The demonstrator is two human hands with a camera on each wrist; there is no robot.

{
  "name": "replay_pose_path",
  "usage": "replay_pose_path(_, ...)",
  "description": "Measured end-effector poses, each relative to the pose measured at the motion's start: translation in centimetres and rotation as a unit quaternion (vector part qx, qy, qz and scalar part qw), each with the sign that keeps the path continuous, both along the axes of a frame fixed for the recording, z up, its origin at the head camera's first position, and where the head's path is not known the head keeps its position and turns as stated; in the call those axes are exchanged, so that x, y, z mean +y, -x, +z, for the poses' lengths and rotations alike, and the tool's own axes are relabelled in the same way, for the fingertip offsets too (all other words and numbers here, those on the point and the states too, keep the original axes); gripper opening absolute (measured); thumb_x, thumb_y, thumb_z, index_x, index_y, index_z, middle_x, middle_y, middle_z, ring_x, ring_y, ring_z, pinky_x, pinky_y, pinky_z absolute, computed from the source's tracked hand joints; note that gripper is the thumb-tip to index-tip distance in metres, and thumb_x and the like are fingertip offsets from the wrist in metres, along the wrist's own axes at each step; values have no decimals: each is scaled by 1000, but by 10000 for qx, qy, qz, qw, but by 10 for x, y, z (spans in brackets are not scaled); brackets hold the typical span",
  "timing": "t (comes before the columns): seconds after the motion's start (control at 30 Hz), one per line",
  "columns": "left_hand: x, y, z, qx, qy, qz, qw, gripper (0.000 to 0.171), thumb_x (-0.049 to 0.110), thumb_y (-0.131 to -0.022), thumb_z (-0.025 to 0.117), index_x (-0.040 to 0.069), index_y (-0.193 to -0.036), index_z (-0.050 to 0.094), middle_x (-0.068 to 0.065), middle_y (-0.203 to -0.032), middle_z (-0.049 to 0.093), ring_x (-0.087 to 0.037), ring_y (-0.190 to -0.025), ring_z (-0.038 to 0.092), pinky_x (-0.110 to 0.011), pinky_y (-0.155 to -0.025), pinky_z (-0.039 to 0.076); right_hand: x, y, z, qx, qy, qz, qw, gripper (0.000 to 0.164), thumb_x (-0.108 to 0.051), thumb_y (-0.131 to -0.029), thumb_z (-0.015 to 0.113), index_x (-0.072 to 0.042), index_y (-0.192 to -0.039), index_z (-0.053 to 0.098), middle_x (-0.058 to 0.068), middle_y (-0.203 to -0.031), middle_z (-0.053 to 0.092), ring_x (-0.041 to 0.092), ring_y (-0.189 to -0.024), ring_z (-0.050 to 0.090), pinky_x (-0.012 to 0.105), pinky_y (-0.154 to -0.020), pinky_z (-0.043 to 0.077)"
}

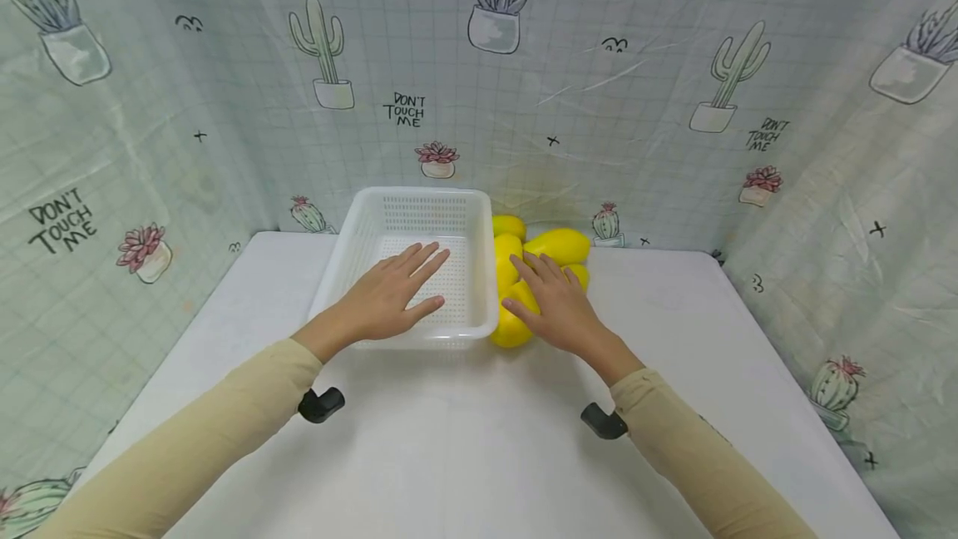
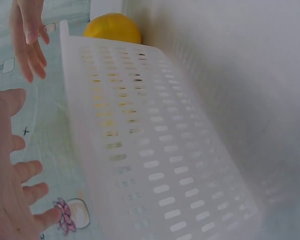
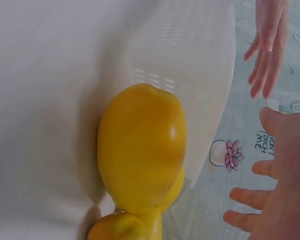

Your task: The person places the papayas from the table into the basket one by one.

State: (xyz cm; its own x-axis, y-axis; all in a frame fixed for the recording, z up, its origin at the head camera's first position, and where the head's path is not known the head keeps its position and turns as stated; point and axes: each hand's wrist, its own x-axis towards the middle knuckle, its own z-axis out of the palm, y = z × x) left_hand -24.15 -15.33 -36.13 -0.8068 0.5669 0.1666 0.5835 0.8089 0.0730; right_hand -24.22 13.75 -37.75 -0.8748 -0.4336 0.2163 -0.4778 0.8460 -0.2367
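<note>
A white perforated plastic basket (image 1: pixel 412 333) stands on the table, with nothing lying inside it. My left hand (image 1: pixel 389 294) hovers over it, fingers straight and spread. Against the basket's right side lie several smooth yellow fruits (image 1: pixel 557 246) that look like mangoes. Over these is my right hand (image 1: pixel 557 302), its fingers extended and holding nothing, hiding part of the pile. The right wrist view shows the nearest fruit (image 3: pixel 142 147) large beside the basket wall (image 3: pixel 210 75). Through the slots of the basket side (image 2: pixel 160 150), yellow shows in the left wrist view.
A white-covered table (image 1: pixel 464 447) carries everything. Behind it and at both sides hangs a pale curtain (image 1: pixel 554 98) printed with cacti and lettering. A black strap mount (image 1: pixel 322 406) sits under the left wrist, another black mount (image 1: pixel 603 421) under the right.
</note>
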Motion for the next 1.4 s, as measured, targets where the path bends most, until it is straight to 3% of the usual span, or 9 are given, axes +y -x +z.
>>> replay_pose_path(0.47,-9,3,-3,43,-2,108,9999,70,51,-98,42,18,-156,18,-9,-161,22,-35,-148,23,-54,-116,28,8,5,-6,-30,-75,-106,9999,70,-53,-95,49,-16,-152,30,12,-156,32,35,-145,27,62,-115,24)
replay_pose_path(0.83,-21,2,-5,20,-152,134,9998,69,48,-99,43,16,-155,19,-12,-160,24,-37,-146,25,-54,-116,29,9,6,-8,115,228,-84,9996,68,-48,-95,53,-14,-150,33,11,-153,37,32,-143,33,55,-117,27)
replay_pose_path(1.4,-30,4,-6,53,-231,265,9994,70,47,-98,46,15,-155,21,-13,-159,25,-37,-146,24,-56,-115,30,14,7,-16,74,424,-103,9990,67,-48,-95,54,-14,-149,35,9,-153,39,31,-142,35,56,-114,30)
